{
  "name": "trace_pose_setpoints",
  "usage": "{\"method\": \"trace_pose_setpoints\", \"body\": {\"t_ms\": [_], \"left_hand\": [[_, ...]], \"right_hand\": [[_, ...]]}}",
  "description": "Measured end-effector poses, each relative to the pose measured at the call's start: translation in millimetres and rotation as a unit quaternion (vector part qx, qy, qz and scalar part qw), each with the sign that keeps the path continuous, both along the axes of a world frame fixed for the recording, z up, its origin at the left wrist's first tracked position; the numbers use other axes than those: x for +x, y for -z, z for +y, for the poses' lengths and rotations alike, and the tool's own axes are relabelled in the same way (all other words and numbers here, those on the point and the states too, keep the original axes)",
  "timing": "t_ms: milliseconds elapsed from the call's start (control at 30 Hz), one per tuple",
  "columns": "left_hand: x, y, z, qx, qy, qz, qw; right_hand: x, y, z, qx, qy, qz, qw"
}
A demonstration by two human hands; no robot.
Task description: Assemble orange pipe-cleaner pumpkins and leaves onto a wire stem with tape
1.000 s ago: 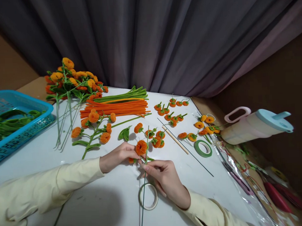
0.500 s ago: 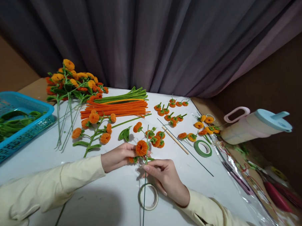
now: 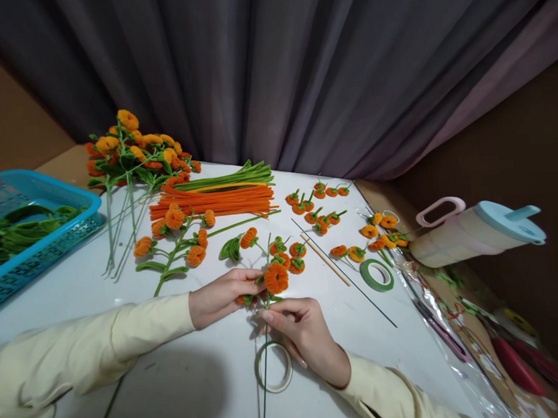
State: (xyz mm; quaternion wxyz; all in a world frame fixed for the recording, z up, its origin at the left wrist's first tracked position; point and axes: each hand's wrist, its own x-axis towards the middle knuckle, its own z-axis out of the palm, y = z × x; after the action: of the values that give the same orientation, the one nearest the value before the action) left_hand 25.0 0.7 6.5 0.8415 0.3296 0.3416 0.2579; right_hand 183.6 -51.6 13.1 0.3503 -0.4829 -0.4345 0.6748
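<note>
Low in the middle of the head view, my left hand [image 3: 223, 296] is closed on an orange pipe-cleaner flower [image 3: 276, 278], its fingertips behind and beside the bloom. My right hand [image 3: 310, 334] pinches the thin dark green wire stem [image 3: 265, 363] just below that flower, thumb against fingers. The stem runs down toward the near edge, across a roll of pale tape [image 3: 286, 381] lying on the table. A smaller orange bloom [image 3: 246, 300] shows under my left fingers. Several loose orange flower heads [image 3: 297, 250] lie just beyond my hands.
A blue basket [image 3: 94, 208] of green leaves stands left. Orange pipe cleaners [image 3: 214, 202] and a finished spray [image 3: 170, 257] lie behind my hands. To the right are green tape [image 3: 387, 278], a wooden stick [image 3: 325, 259], a tumbler [image 3: 469, 231] and scissors [image 3: 442, 334].
The held orange flower has shifted right and slightly down, its face turned more toward me. My left fingers moved right with it; my right hand stays nearly in place on the stem.
</note>
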Motion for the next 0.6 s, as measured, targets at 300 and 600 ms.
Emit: {"method": "trace_pose_setpoints", "body": {"t_ms": [300,600], "left_hand": [[-3.5,-0.4,3.6,0.05,0.007,0.059,0.997],[-8.1,-5.1,6.9,0.181,0.07,0.118,0.974]], "right_hand": [[-2.4,-0.2,-1.1,-0.024,0.019,-0.01,0.999],[-2.1,0.5,-0.7,-0.033,0.032,-0.012,0.999]]}}
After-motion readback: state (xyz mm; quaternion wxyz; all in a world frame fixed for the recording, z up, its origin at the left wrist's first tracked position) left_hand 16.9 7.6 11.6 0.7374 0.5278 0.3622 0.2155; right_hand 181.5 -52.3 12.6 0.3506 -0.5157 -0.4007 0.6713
